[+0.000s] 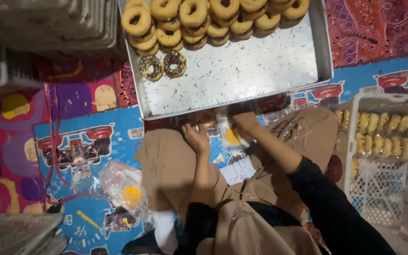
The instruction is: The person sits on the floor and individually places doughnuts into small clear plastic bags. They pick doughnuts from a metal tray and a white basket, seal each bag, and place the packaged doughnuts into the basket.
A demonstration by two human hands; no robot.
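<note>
Patterned mat (86, 141) – metal tray (242, 75), doughnuts (194, 19)

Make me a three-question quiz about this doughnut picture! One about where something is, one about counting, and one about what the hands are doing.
1. Where are the plain doughnuts piled?
A. at the far end of the metal tray
B. in the white basket
C. on the person's lap

2. How many doughnuts with chocolate sprinkles lie on the tray?
A. none
B. two
C. six

3. What are the hands doing?
A. resting flat on the mat
B. lifting the tray
C. holding a small clear bag between them

Answers:
1 A, the stack fills the tray's far end, away from the person.
2 B, two dark-topped rings lie side by side in front of the stack.
3 C, the left hand and right hand meet at the bag just before the tray.
</note>
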